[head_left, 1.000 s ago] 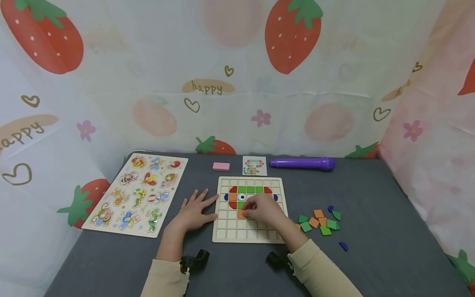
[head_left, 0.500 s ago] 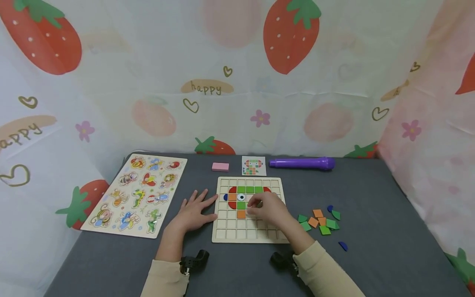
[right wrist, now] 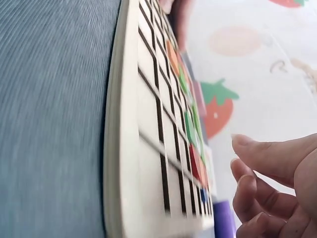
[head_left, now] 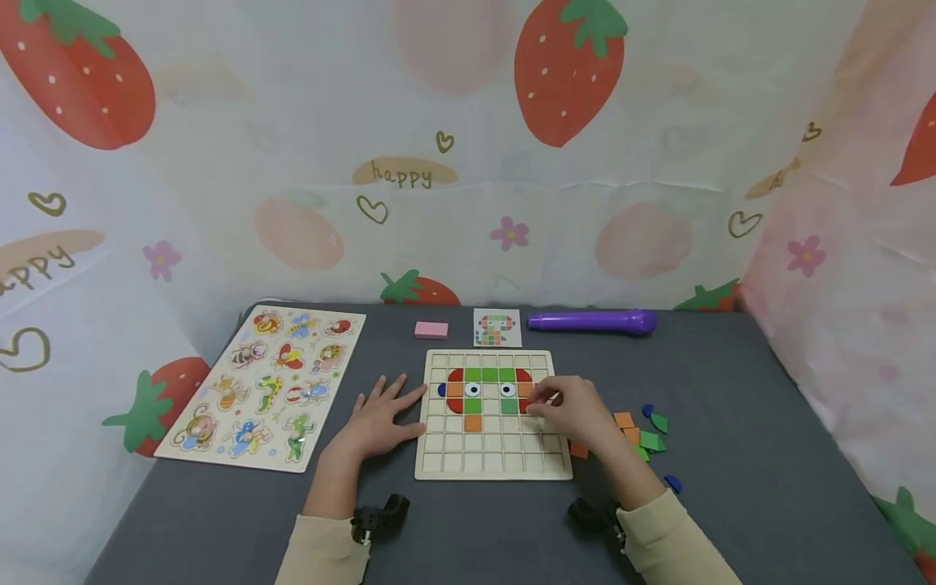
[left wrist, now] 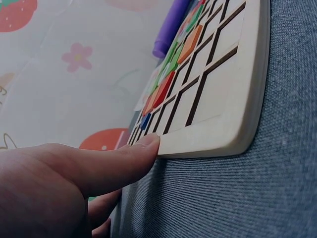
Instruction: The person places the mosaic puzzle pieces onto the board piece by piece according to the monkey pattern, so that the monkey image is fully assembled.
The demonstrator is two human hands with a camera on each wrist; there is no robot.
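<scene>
The pale wooden grid board (head_left: 453, 463) lies on the dark cloth. Red, green, orange and blue tiles and two white eye pieces (head_left: 508, 390) form a shape in its upper cells. A single orange tile (head_left: 473, 423) sits below that shape. My left hand (head_left: 376, 418) rests on the cloth with its fingers spread; in the left wrist view its thumb (left wrist: 124, 161) touches the board's edge. My right hand (head_left: 578, 410) hovers over the board's right side. Its fingers are loosely bent, and in the right wrist view nothing shows between the thumb (right wrist: 262, 156) and fingers.
Right of the board lie loose green, orange and blue tiles (head_left: 651, 441), partly hidden by my right forearm. Behind it are a pink block (head_left: 431, 330), a small pattern card (head_left: 497, 318) and a purple tube (head_left: 592, 322). An insect picture board (head_left: 281, 357) lies at left.
My right hand has drawn back to the right from the orange tile, uncovering it and the right part of the tile shape. My left hand has stayed in place.
</scene>
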